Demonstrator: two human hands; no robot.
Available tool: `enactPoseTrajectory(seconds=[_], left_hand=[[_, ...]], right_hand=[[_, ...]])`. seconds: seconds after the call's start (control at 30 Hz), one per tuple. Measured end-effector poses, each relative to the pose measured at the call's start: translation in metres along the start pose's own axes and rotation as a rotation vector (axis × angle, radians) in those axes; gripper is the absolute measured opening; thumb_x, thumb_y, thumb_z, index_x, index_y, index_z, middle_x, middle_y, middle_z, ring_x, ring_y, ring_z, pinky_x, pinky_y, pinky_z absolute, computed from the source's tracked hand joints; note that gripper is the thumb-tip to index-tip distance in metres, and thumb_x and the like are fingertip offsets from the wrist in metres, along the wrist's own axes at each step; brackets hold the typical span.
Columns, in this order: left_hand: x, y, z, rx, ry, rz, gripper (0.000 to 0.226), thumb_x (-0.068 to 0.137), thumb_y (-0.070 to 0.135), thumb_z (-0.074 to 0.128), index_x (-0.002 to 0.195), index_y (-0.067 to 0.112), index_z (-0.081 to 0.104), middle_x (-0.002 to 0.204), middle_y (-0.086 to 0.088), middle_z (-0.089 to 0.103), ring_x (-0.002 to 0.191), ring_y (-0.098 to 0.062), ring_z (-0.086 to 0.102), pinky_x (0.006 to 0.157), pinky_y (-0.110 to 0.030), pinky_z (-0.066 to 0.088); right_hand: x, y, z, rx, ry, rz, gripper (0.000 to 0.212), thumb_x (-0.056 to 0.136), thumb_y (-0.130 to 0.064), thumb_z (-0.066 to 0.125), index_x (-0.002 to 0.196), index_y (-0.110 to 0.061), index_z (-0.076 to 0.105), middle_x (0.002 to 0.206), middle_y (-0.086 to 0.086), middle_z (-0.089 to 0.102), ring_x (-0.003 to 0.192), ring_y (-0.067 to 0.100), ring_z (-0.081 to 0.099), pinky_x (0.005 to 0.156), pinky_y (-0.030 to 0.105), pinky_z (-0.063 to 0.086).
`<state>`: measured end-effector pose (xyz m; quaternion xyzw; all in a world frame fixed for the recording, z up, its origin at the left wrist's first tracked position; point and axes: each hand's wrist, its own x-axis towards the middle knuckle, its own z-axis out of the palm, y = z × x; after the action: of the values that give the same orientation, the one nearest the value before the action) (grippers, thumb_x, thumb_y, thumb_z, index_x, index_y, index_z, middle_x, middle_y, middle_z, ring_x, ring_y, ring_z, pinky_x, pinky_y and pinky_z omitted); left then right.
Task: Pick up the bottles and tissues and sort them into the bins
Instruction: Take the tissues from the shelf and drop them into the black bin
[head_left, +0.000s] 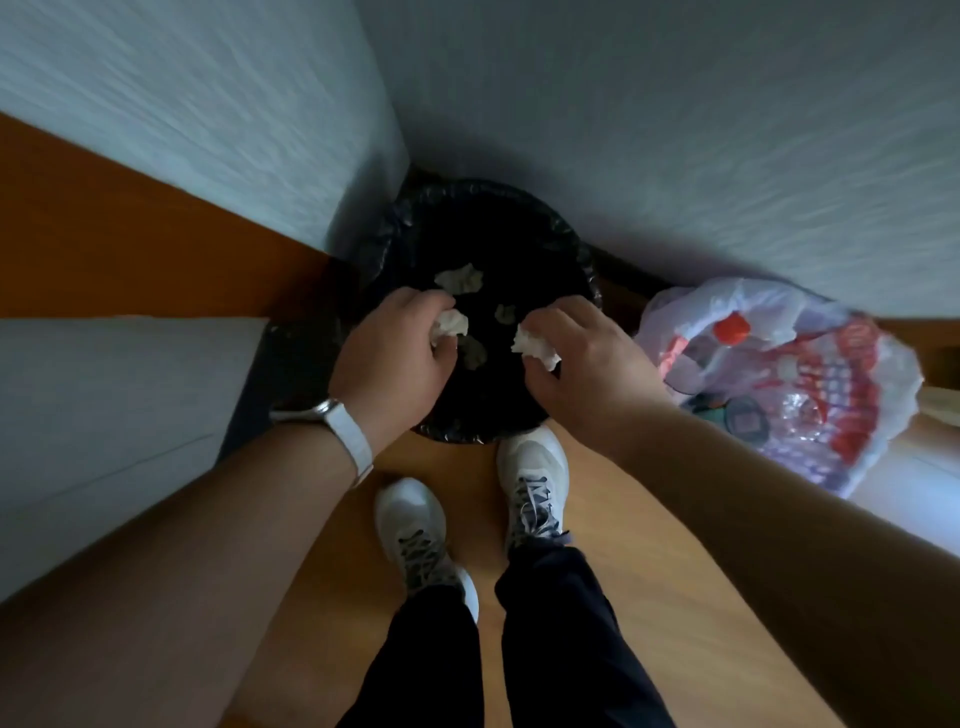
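A: Tissues (451, 326)? Pinched above the black bin (571, 234), one per hand.
B: Yes! Clamped by left hand (400, 358) at eight o'clock, by right hand (587, 364) at four. Spotted plastic bag (810, 395) at three.

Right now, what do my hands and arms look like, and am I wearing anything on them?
Both forearms are bare, with no sleeves in view. The left hand and right hand wear no gloves. On the left wrist sits a watch with a white strap and a silvery case; the right wrist carries nothing.
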<state>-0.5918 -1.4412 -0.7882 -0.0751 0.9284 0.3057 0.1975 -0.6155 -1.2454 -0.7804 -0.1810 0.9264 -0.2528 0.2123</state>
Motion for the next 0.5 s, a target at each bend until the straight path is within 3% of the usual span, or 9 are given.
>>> enactPoseTrajectory(seconds=[0.07,0.23,0.5], left_hand=[[0.014,-0.009,0.013,0.058,-0.020,0.025,0.038,0.092,0.018,0.061,0.129,0.012,0.057,0.121,-0.013,0.058,0.105,-0.031,0.059,0.084,-0.045,0.052],[0.022,-0.022,0.020,0.117,-0.004,0.078,0.037,0.091,0.020,0.061,0.128,0.016,0.058,0.122,-0.010,0.057,0.104,-0.031,0.058,0.078,-0.044,0.052],[-0.027,-0.007,-0.034,0.182,0.011,0.186,0.043,0.091,0.024,0.061,0.133,0.013,0.057,0.134,-0.007,0.055,0.120,-0.028,0.053,0.088,-0.041,0.050]], right_hand=[[0.011,0.010,0.020,-0.015,-0.021,-0.037,0.029,0.082,-0.010,0.066,0.111,-0.008,0.065,0.108,0.012,0.060,0.089,0.033,0.061,0.065,0.029,0.043],[0.016,0.024,0.038,-0.065,-0.030,-0.083,0.032,0.081,-0.017,0.066,0.112,-0.008,0.065,0.116,0.012,0.060,0.099,0.035,0.060,0.072,0.047,0.055],[-0.013,-0.007,-0.011,-0.184,0.027,0.028,0.035,0.084,-0.029,0.066,0.115,-0.012,0.063,0.116,0.009,0.060,0.105,0.034,0.058,0.083,0.047,0.049]])
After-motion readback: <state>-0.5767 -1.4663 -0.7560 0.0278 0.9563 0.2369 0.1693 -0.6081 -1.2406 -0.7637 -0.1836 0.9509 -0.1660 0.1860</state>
